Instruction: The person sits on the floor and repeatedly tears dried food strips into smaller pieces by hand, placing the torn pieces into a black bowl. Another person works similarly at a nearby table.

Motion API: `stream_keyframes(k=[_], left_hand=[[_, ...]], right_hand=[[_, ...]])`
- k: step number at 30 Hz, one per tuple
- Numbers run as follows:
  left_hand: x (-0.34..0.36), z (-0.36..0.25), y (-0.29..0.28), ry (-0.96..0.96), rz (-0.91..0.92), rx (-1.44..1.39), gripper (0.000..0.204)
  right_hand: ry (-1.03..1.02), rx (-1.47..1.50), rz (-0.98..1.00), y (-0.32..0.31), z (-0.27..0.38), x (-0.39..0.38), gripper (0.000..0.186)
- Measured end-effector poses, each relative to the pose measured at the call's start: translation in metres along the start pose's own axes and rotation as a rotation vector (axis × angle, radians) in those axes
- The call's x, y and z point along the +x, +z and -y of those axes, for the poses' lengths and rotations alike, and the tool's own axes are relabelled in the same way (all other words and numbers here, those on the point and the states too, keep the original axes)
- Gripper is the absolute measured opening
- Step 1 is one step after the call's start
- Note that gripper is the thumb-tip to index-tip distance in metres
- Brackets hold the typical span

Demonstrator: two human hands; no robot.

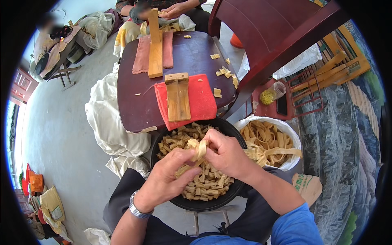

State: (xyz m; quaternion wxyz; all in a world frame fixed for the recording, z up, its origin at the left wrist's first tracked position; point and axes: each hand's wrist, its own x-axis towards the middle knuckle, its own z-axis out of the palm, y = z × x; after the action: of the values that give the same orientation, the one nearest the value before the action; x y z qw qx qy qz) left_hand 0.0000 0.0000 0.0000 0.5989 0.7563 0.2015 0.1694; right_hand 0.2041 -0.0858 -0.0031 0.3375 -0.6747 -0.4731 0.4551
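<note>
Both my left hand [171, 173] and my right hand [222, 151] are closed on a pale yellow strip [198, 149], which is bent into a loop between my fingers. They are above a black round tub [239, 183] holding many short tied pieces [206, 188] of the same material. Right of it, a white sack [293, 136] holds long loose strips [267, 141]. Beyond the tub, a wooden board [177, 102] with a cut end lies on a red cloth [206, 96] on the dark table [134, 106].
Across the table a person's hands [175, 10] work near another wooden bar [155, 49]. A dark red chair [261, 36] stands right, beside a red stool [263, 110] with a jar [273, 92] and phone [281, 106]. White cloth [114, 118] hangs left.
</note>
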Motion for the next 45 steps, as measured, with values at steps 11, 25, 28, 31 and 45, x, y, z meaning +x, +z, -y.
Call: stream_keyframes(k=[11,25,28,31,45], left_hand=[[-0.019,0.012,0.018,0.185,0.225,0.77,0.023],[0.001,-0.011,0.01,-0.331,0.161,0.163,0.069],[-0.006,-0.009,0.009,-0.425,0.251,0.185,0.035],[-0.014,-0.006,0.0,-0.371,0.319,0.19,0.027],[-0.001,0.0,0.005,-0.379,0.306,0.08,0.025]], right_hand=[[-0.016,-0.093,0.642,-0.022,-0.01,-0.004,0.027],[-0.163,-0.277,0.469,0.0,0.005,0.005,0.026],[-0.107,-0.331,0.454,-0.01,-0.003,0.003,0.028],[-0.189,-0.326,0.429,-0.024,-0.015,-0.007,0.037],[-0.448,-0.364,0.244,0.004,-0.022,-0.013,0.031]])
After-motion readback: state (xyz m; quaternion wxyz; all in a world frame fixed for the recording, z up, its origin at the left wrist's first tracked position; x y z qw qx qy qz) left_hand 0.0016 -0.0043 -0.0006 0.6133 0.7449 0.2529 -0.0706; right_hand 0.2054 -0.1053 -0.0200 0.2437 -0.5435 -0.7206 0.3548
